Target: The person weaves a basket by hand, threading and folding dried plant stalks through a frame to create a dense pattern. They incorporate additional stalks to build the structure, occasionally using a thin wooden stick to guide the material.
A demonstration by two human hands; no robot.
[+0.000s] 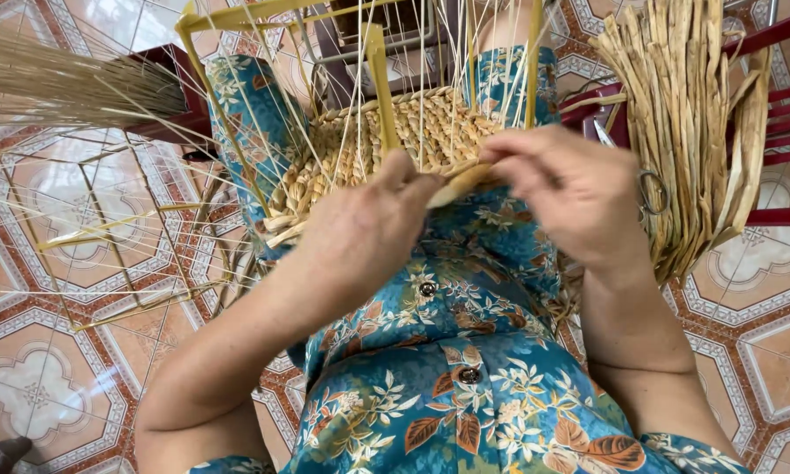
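tiled floor [35,386], both hands [373,224] twisting strand [459,183], woven basket [412,132]

Tan woven basket [430,132] beyond the hands, yellow frame [373,53], teal floral dress [465,386] beneath, terracotta-and-white patterned floor tiles [53,369]

Red chair [785,92], patterned floor tiles [35,386]

Both forearms bare, angled inward. Left hand [368,219] curled, thumb raised. Right hand [570,193] bent at wrist, fingertips pinched, hands nearly meeting.
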